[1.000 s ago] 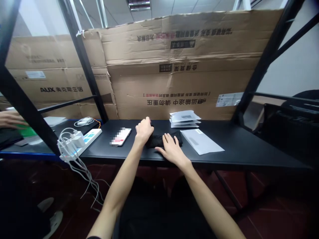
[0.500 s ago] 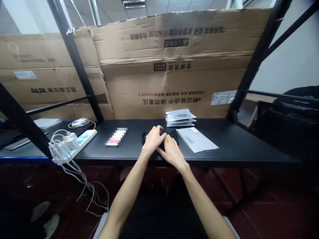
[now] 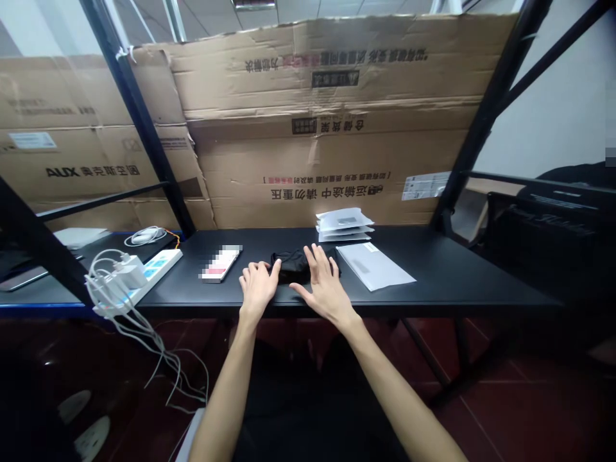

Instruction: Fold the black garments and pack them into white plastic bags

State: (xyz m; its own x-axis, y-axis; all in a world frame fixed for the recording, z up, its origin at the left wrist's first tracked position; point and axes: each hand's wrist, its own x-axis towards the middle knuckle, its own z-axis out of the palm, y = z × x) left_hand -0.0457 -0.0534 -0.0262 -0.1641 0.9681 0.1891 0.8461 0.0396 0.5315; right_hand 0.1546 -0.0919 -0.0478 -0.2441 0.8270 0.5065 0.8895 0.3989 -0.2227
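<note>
Flattened cardboard cartons [image 3: 327, 122] are propped behind a black table [image 3: 447, 276], with printed lettering seen upside down on them, and black metal shelf uprights [image 3: 486, 115] are seen at either end of the table. A dark red tiled floor [image 3: 529, 410] is seen below.

All placements are noted from a folded black cloth [image 3: 291, 266], which lies flat near the front edge of the table, around mid-length. Well to the left of the cloth, a white power strip [image 3: 144, 279] is laid at the table's end, with white chargers [image 3: 126, 273] plugged in and white cables [image 3: 144, 340] hanging over the edge. Nearer the cloth on that side, a phone [image 3: 220, 264] is lying flat, its screen pixelated. Behind the cloth and slightly right, a stack of white packets [image 3: 344, 224] is placed. Just right of the cloth, a single white packet [image 3: 373, 266] is lying flat.

The left hand [image 3: 258, 289] is held at the cloth's left end, its fingers slightly spread and its thumb touching the cloth. The right hand [image 3: 327, 289] is held at the cloth's right end, its fingers [image 3: 320, 260] widely spread. Contact with the cloth cannot be told for these fingers. No pinch is seen on either hand.
</note>
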